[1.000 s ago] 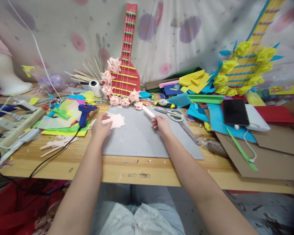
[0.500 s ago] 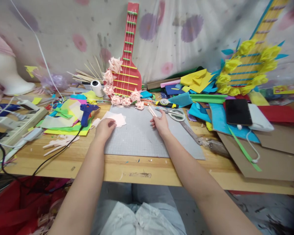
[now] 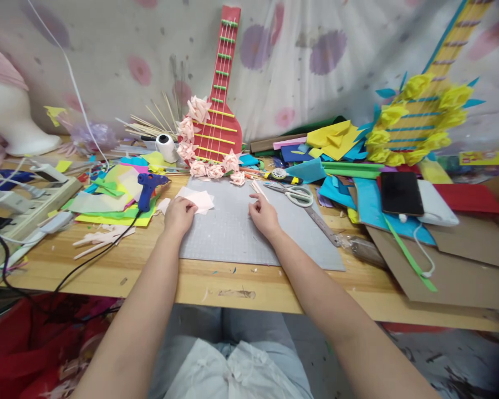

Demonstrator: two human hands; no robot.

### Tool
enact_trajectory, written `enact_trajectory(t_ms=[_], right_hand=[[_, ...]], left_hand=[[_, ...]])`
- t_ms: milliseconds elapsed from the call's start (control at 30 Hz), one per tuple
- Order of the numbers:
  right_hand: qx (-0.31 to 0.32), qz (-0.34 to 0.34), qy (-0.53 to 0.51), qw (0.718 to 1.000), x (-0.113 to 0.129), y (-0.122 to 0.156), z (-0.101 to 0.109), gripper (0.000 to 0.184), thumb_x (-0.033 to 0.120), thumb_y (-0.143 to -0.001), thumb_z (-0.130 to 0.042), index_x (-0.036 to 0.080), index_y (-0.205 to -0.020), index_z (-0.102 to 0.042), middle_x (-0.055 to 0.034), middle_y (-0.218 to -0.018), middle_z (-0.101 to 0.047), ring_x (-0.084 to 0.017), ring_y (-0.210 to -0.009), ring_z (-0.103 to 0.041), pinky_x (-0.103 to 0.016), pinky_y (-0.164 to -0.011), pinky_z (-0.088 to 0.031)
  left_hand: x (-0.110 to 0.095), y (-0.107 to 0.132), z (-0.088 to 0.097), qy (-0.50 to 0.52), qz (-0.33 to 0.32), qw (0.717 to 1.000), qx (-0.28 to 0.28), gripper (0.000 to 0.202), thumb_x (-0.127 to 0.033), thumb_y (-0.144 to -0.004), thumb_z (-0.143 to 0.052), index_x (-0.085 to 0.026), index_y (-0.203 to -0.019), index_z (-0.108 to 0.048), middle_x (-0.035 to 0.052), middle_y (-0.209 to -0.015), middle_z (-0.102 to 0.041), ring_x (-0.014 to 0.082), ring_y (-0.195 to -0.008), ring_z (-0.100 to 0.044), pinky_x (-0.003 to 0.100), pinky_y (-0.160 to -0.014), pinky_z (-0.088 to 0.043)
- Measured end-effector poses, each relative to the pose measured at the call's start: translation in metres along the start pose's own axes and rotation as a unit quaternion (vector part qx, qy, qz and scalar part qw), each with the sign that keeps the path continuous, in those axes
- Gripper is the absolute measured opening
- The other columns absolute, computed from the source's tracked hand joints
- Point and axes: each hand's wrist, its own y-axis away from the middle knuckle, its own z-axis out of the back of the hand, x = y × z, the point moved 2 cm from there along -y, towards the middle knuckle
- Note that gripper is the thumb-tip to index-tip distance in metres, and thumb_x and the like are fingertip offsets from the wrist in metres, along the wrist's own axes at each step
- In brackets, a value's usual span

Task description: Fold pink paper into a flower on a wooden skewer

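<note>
My left hand (image 3: 178,214) rests at the far left corner of a grey cutting mat (image 3: 233,241), its bent fingers pinching the near edge of a small stack of pale pink paper squares (image 3: 199,199). My right hand (image 3: 264,215) lies on the mat to the right with fingers loosely spread and nothing in them. A few thin pale strips (image 3: 257,189) lie on the mat just beyond its fingertips, apart from them.
A blue glue gun (image 3: 147,185) lies left of the mat on coloured sheets; its cord runs off the table's front. Scissors (image 3: 298,194) and a metal ruler (image 3: 325,225) lie right of the mat. A red paper guitar (image 3: 217,127), a phone (image 3: 401,193) and cardboard (image 3: 461,271) crowd the back and right.
My right hand put the thin strips down on the mat and drew back a little. My left hand brought the pink paper down onto the mat's corner.
</note>
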Motion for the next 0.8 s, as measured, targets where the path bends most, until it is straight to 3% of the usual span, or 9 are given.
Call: enact_trajectory(t_ms=[167,300,367,533,700,800], right_hand=[[0.05,0.018,-0.004,0.999,0.018,0.0,-0.014,0.024,0.027,-0.075,-0.049,0.023,-0.098,-0.052,0.002,-0.075,-0.06,-0.01,-0.065,-0.054,-0.023,-0.063,-0.04],[0.19,-0.126,-0.116,0.967,0.04,-0.014,-0.042,0.043,0.038,-0.072,-0.056,0.021,-0.108,-0.041,-0.0008,-0.081,-0.061,-0.009,-0.055,-0.053,-0.02,-0.046,-0.04],[0.211,-0.191,-0.155,0.946,0.052,-0.024,-0.055,0.049,0.041,-0.073,-0.056,0.018,-0.11,-0.036,-0.0029,-0.081,-0.061,-0.009,-0.052,-0.053,-0.019,-0.042,-0.04],[0.16,-0.201,-0.092,0.962,0.066,-0.046,-0.069,0.05,0.03,-0.065,-0.066,0.017,-0.106,-0.04,0.0,-0.066,-0.057,-0.007,-0.044,-0.047,-0.017,-0.036,-0.034],[0.126,-0.235,-0.113,0.957,0.057,-0.047,-0.057,0.043,0.026,-0.066,-0.064,0.017,-0.102,-0.043,0.0032,-0.057,-0.053,-0.007,-0.042,-0.046,-0.015,-0.037,-0.032],[0.124,-0.238,-0.1,0.958,0.046,-0.043,-0.046,0.04,0.026,-0.069,-0.061,0.017,-0.103,-0.043,0.0033,-0.053,-0.054,-0.008,-0.042,-0.047,-0.015,-0.037,-0.032]], left_hand=[[0.001,0.0,0.0,0.013,0.001,1.0,-0.007,0.012,-0.025,-0.071,-0.052,-0.018,-0.069,-0.062,0.0053,-0.082,-0.06,0.0206,-0.085,-0.051,0.033,-0.08,-0.039],[-0.002,0.002,0.001,0.021,-0.003,0.999,-0.036,0.012,-0.026,-0.072,-0.052,-0.018,-0.069,-0.06,0.0056,-0.083,-0.059,0.0209,-0.085,-0.051,0.033,-0.078,-0.039],[-0.004,0.003,0.001,0.029,-0.014,0.998,-0.05,0.011,-0.026,-0.072,-0.052,-0.019,-0.069,-0.06,0.0054,-0.082,-0.059,0.0208,-0.085,-0.051,0.033,-0.078,-0.039],[-0.001,0.004,0.003,0.081,-0.027,0.992,-0.09,0.012,-0.028,-0.074,-0.051,-0.019,-0.072,-0.059,0.0044,-0.084,-0.059,0.0195,-0.086,-0.051,0.032,-0.08,-0.039],[0.014,0.002,0.013,0.117,0.063,0.969,-0.206,0.019,-0.028,-0.078,-0.044,-0.017,-0.083,-0.058,0.0064,-0.086,-0.057,0.0181,-0.085,-0.052,0.031,-0.079,-0.04],[0.018,0.002,0.015,0.134,0.101,0.959,-0.226,0.019,-0.026,-0.078,-0.042,-0.017,-0.086,-0.056,0.0066,-0.087,-0.057,0.0167,-0.083,-0.052,0.029,-0.075,-0.042]])
